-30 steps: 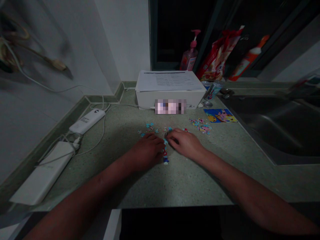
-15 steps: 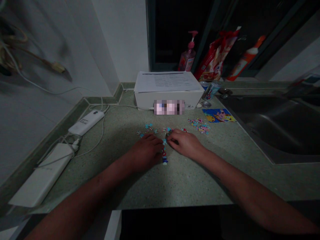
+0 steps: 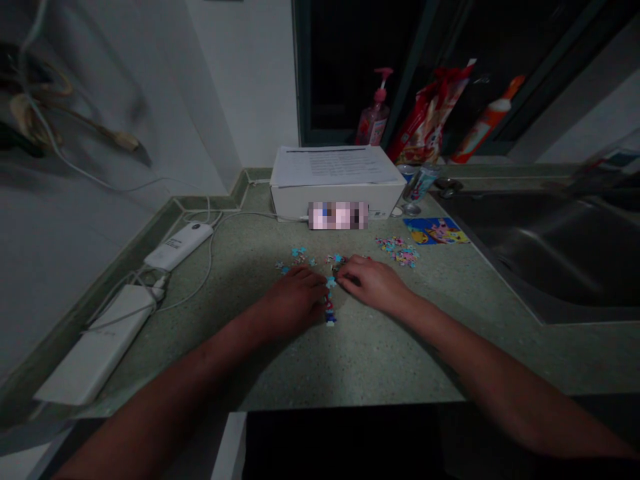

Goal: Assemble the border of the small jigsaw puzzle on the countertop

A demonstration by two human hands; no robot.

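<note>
Tiny jigsaw puzzle pieces lie on the speckled green countertop (image 3: 380, 360). A short joined strip of blue and red pieces (image 3: 329, 308) runs between my two hands. My left hand (image 3: 294, 303) rests just left of that strip, with its fingertips almost at it. My right hand (image 3: 373, 285) lies to its right, fingers curled down among loose blue pieces (image 3: 337, 259). Whether either hand holds a tiny piece is hidden. A pile of pink and blue pieces (image 3: 398, 252) sits further right, next to a small colourful cartoon picture card (image 3: 436, 231).
A white box (image 3: 337, 200) topped with printed paper stands behind the pieces. On the left lie white power banks (image 3: 179, 246) and cables. A steel sink (image 3: 545, 253) is set in the counter on the right. A pump bottle (image 3: 374, 119) and a red bag (image 3: 427, 120) stand behind.
Both hands stay nearly in place, with my right hand shifted very slightly. The whole view has drifted a little, and the pieces on the counter look unmoved.
</note>
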